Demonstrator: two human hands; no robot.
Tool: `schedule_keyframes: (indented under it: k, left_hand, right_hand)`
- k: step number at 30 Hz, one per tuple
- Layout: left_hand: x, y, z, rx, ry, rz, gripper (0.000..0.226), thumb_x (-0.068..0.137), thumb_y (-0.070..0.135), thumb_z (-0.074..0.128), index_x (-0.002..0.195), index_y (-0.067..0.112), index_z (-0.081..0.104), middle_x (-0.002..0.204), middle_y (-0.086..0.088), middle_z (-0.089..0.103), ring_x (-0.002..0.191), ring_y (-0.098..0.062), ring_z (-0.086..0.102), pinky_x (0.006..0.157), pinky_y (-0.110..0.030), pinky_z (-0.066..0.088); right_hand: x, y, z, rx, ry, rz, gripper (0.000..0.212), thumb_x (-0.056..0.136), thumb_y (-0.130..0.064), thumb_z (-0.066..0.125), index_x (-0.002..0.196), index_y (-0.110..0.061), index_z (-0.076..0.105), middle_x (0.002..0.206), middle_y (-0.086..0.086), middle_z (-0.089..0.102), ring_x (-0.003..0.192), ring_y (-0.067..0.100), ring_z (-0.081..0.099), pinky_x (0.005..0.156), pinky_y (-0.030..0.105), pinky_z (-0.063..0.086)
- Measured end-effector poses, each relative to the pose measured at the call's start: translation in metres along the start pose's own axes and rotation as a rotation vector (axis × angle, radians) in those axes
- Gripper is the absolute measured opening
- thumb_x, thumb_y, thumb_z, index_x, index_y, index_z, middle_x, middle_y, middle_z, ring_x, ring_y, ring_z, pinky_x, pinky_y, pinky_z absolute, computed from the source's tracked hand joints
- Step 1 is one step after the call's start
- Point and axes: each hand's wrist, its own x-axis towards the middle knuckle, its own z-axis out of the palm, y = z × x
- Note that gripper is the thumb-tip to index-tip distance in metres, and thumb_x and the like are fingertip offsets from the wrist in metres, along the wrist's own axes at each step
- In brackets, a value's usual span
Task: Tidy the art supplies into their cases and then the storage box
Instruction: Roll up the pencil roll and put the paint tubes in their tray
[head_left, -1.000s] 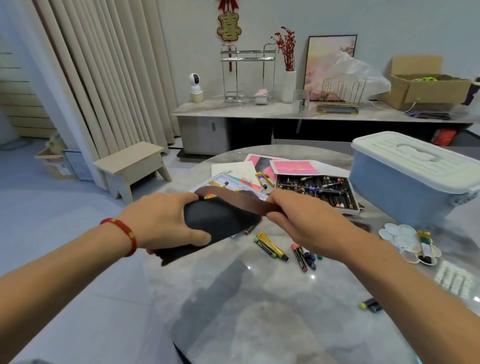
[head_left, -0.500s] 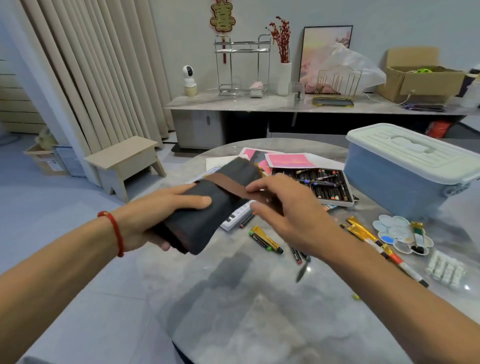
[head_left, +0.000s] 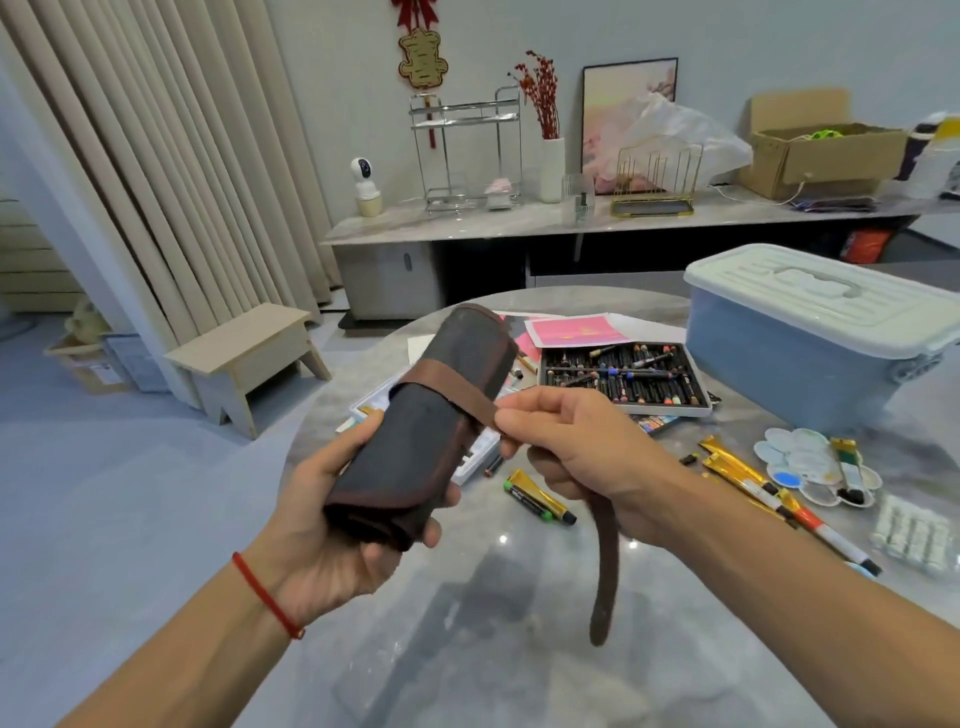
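A: Above your left hand (head_left: 332, 525), which clasps its lower end, the rolled fabric case (head_left: 431, 415) rises soft and light.

B: Beside that grip, your right hand (head_left: 576, 447) pinches the limp strap (head_left: 447, 387); hold the roll's firm middle.

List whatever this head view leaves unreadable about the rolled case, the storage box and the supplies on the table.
- Dark rolled fabric case, head view: contents hidden by its own wrapped cloth.
- Blue plastic storage box with white lid: inside hidden by the shut lid; right end cut off by the frame edge.
- Gold paint tubes: labels too small to read.
- Flat case behind the roll: mostly covered by the roll and left hand.
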Motion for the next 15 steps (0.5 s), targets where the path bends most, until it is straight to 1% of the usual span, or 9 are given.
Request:
schedule_keyframes:
  k: [2, 4, 6, 9, 11, 13, 15]
  left_hand:
    - [0.001, -0.005, -0.004, -0.040, -0.054, 0.017, 0.070, 0.073, 0.053, 0.071, 0.125, 0.006, 0.067, 0.101, -0.022, 0.066, 0.062, -0.033, 0.065, 0.031, -0.025, 0.046]
    - [0.001, -0.009, -0.005, -0.054, -0.108, 0.032, 0.075, 0.067, 0.050, 0.081, 0.126, 0.007, 0.066, 0.099, -0.022, 0.066, 0.061, -0.033, 0.064, 0.031, -0.024, 0.046]
    - [0.002, -0.012, -0.003, -0.070, -0.130, 0.032, 0.079, 0.061, 0.048, 0.087, 0.126, 0.007, 0.066, 0.099, -0.021, 0.066, 0.060, -0.034, 0.064, 0.031, -0.024, 0.046]
    - [0.003, -0.013, 0.000, -0.077, -0.131, 0.029, 0.081, 0.057, 0.048, 0.089, 0.124, 0.007, 0.068, 0.100, -0.021, 0.066, 0.061, -0.034, 0.064, 0.031, -0.025, 0.046]
    - [0.004, -0.014, 0.000, -0.078, -0.140, 0.024, 0.080, 0.059, 0.048, 0.088, 0.124, 0.007, 0.068, 0.101, -0.020, 0.066, 0.062, -0.034, 0.065, 0.032, -0.025, 0.047]
    - [0.006, -0.016, -0.003, -0.086, -0.181, 0.008, 0.077, 0.066, 0.050, 0.084, 0.128, 0.009, 0.065, 0.103, -0.020, 0.066, 0.066, -0.034, 0.066, 0.035, -0.027, 0.050]
    - [0.009, -0.017, -0.010, -0.105, -0.271, -0.008, 0.071, 0.079, 0.052, 0.074, 0.134, 0.010, 0.060, 0.108, -0.022, 0.065, 0.073, -0.036, 0.068, 0.042, -0.031, 0.056]
  right_hand:
    - [0.000, 0.000, -0.002, -0.055, -0.002, -0.026, 0.014, 0.097, -0.023, 0.066, 0.102, -0.010, 0.071, 0.081, 0.007, 0.071, 0.045, 0.009, 0.028, 0.039, 0.019, 0.021]
    - [0.000, 0.000, -0.001, -0.108, 0.023, -0.049, 0.017, 0.095, -0.022, 0.068, 0.103, -0.008, 0.071, 0.087, 0.009, 0.075, 0.042, 0.004, 0.038, 0.039, 0.018, 0.026]
    - [0.000, 0.002, 0.001, -0.102, 0.029, -0.061, 0.020, 0.094, -0.023, 0.070, 0.103, -0.004, 0.070, 0.091, 0.011, 0.077, 0.041, 0.004, 0.038, 0.039, 0.019, 0.027]
    - [0.001, 0.007, 0.003, -0.057, 0.027, -0.059, 0.016, 0.094, -0.019, 0.070, 0.096, -0.003, 0.070, 0.084, 0.011, 0.073, 0.039, 0.005, 0.037, 0.040, 0.020, 0.027]
    - [0.002, 0.010, 0.005, -0.029, 0.006, -0.035, 0.014, 0.092, -0.020, 0.072, 0.087, -0.007, 0.070, 0.080, 0.012, 0.072, 0.044, 0.010, 0.036, 0.043, 0.023, 0.026]
    - [0.003, 0.013, 0.005, -0.025, 0.002, -0.036, 0.014, 0.091, -0.019, 0.074, 0.083, -0.008, 0.070, 0.079, 0.013, 0.072, 0.047, 0.011, 0.043, 0.041, 0.023, 0.034]
    - [0.003, 0.014, 0.005, -0.028, -0.010, -0.030, 0.014, 0.090, -0.019, 0.074, 0.082, -0.008, 0.071, 0.080, 0.014, 0.073, 0.047, 0.011, 0.049, 0.040, 0.022, 0.040]
